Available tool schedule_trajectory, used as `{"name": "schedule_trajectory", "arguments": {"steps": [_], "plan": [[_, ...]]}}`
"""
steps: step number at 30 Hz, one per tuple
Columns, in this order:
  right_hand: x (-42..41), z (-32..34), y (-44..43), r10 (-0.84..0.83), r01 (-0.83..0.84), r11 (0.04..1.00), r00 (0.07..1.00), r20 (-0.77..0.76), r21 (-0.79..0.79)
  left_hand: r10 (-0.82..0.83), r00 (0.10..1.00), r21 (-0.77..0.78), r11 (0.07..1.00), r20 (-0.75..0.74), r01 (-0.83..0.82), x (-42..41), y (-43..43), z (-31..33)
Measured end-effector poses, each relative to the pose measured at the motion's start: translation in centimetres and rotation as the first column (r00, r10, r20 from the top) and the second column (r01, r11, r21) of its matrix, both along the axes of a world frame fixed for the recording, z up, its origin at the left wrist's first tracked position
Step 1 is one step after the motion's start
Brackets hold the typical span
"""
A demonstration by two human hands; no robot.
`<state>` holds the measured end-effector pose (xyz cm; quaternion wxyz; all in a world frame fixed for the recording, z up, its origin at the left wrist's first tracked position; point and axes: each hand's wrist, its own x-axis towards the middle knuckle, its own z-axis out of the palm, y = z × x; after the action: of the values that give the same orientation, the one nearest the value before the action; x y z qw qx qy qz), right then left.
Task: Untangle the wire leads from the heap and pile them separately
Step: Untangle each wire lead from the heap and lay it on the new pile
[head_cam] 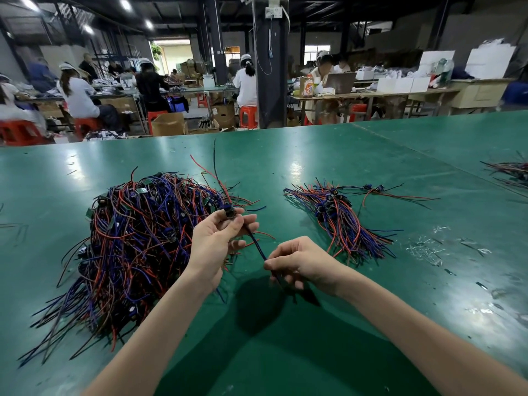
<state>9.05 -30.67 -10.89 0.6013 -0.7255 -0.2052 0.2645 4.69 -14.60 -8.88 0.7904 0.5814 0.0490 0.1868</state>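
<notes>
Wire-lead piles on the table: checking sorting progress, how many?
3: big tangled heap of red, blue and black wire leads at left; smaller neat pile centre-right; third pile, partly hidden, far right.

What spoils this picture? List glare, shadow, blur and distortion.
Head view: lamps glare white on the green table; left hand and right hand cast a dark shadow beneath them; its far edge bows from wide-angle distortion; distant workers look soft.

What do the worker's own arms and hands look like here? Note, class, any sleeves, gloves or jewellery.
The left hand and right hand are bare: no gloves, and no rings that show. The left forearm and right forearm are bare too, with no sleeve, watch or bracelet in view up to the picture's lower edge.
</notes>
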Motion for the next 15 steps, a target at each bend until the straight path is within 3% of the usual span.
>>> {"name": "schedule_trajectory", "arguments": {"steps": [5, 9, 13, 15], "plan": [[0.4, -0.1, 0.1, -0.110, 0.111, 0.994, 0.991, -0.074, 0.010, -0.108, 0.994, -0.004, 0.994, -0.027, 0.108, -0.4, -1.3, -0.2], [0.7, -0.1, 0.0, -0.149, 0.149, 0.989, 0.988, -0.039, -0.002, -0.170, 0.983, 0.030, 0.984, -0.068, 0.173, -0.5, -2.1, -0.6], [0.4, 0.0, -0.2, -0.054, 0.054, 0.999, 0.997, 0.051, 0.005, -0.086, 0.996, -0.043, 0.995, -0.006, 0.086, -0.2, -0.9, 0.2], [0.1, 0.2, -0.3, 0.032, -0.034, 0.999, 0.994, 0.107, 0.012, 0.022, 0.999, 0.008, 1.000, 0.035, -0.022, 0.0, -0.1, 0.5]]}}
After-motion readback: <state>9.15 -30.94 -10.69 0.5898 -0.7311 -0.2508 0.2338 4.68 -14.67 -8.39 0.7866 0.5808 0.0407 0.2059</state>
